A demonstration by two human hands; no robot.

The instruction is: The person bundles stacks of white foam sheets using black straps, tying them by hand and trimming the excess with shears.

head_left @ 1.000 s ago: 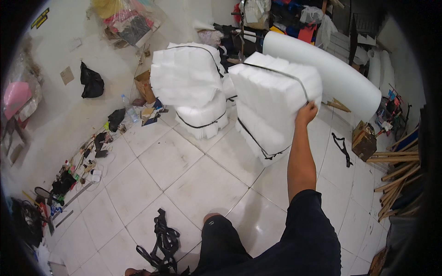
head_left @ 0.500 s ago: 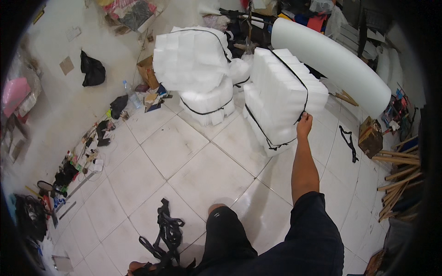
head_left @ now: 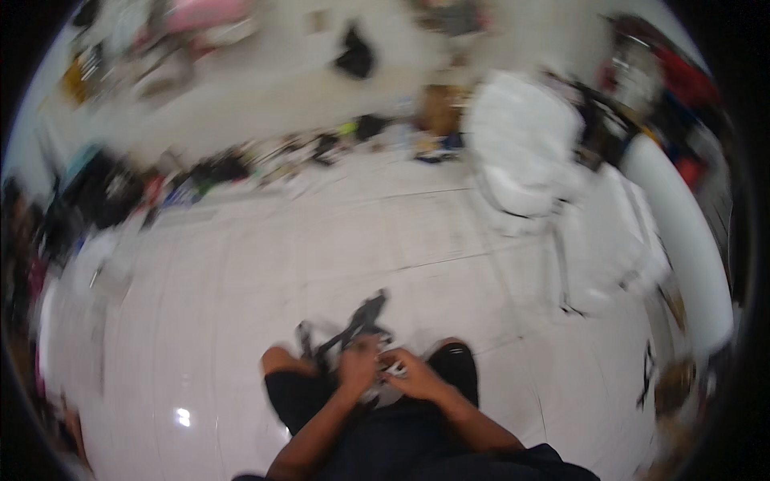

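Both my hands are together in front of my body, between my knees. My left hand (head_left: 361,367) is closed around a bunch of black straps (head_left: 366,317), whose loose ends stick out beyond it. Close beside it, my right hand (head_left: 409,375) has its fingers curled in a pinch, with a small pale bit showing at them. Blur hides what that bit is. Off to the right stand white foam bundles (head_left: 525,136), tied with black bands, and a second white foam stack (head_left: 605,240) is nearer to me.
A long white foam roll (head_left: 682,248) leans behind the stacks. Another black strap (head_left: 646,373) lies on the tiled floor (head_left: 321,248) at the right, near a brown box (head_left: 675,385). Clutter (head_left: 216,168) lines the wall, and a black bag (head_left: 353,54) is against it.
My view has swung left, so the foam stacks now appear farther right. My right hand has left the foam stack's band and come to my left hand at the black straps.
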